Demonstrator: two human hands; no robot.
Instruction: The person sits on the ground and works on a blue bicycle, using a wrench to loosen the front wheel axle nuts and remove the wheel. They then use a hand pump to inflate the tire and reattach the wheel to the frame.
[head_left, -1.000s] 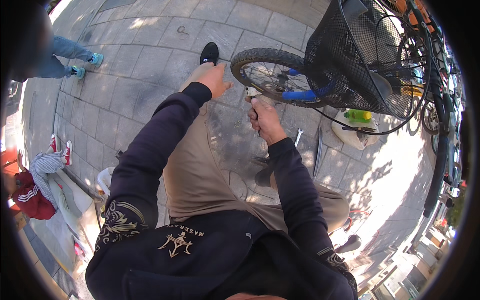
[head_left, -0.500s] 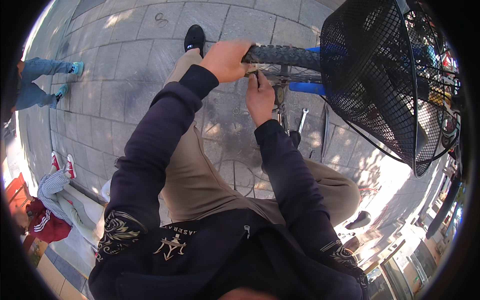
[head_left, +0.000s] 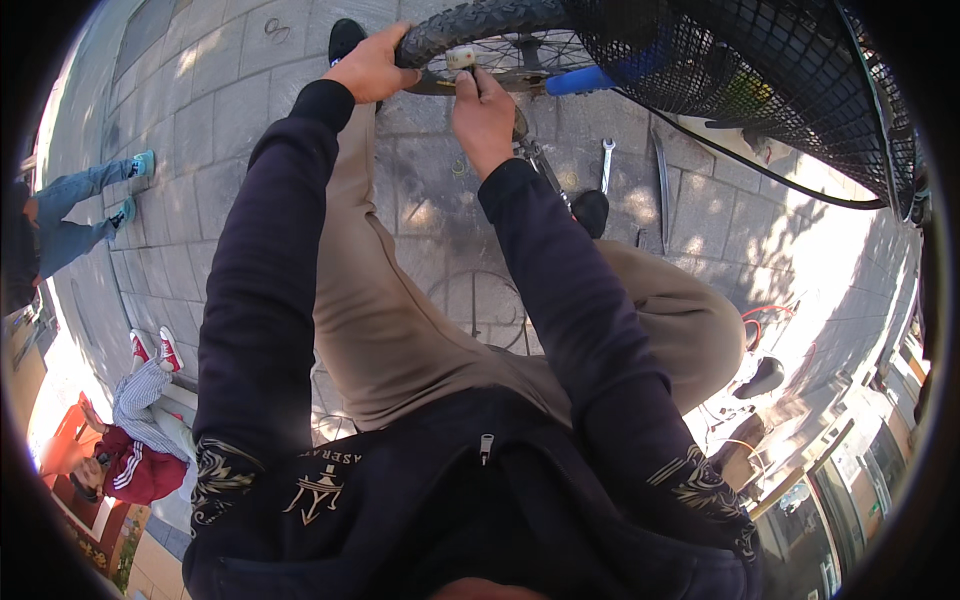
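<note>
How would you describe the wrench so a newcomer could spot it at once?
Start at the bicycle tyre at the picture's top, then go down past the blue bar to the grey paving. There the slim wrench lies just above a dark shoe. Its shiny silver sets it apart from the longer, darker strip to its right.

My long cloth sleeves (head_left: 265, 270) are dark navy with pale gold scrollwork, my soft cloth trousers (head_left: 365, 340) plain tan. I see black on the knobbly rubber tyre (head_left: 482, 26) and round wire-mesh basket (head_left: 735, 65), creamy white on the small blocky fitting (head_left: 460, 58), bright blue on the smooth fork tube (head_left: 578, 81).
</note>
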